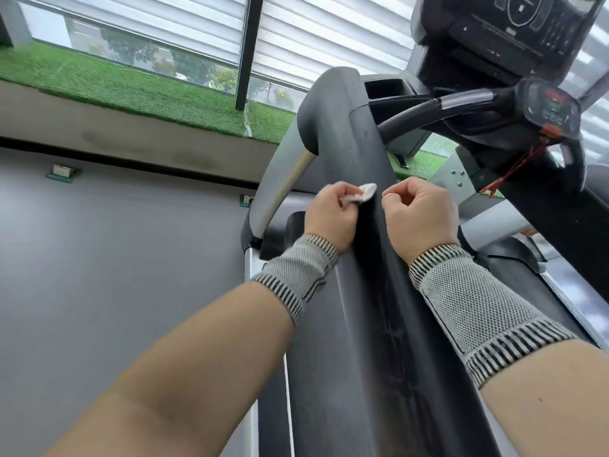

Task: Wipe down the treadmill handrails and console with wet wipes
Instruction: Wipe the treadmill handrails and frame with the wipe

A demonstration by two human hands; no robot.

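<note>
I am seeing two bare forearms, each wearing a knitted wrist band and no sleeve. The grey-and-white woven wrist band on the left arm (296, 275) is showing a fine dotted mesh weave, edged at both ends with black-and-white ribbed stripes. The matching grey-and-white woven wrist band on the right arm (478, 308) is showing the same mesh and striped cuffs, its lower edge fraying slightly. Both hands are bare, wearing no rings or gloves.
</note>
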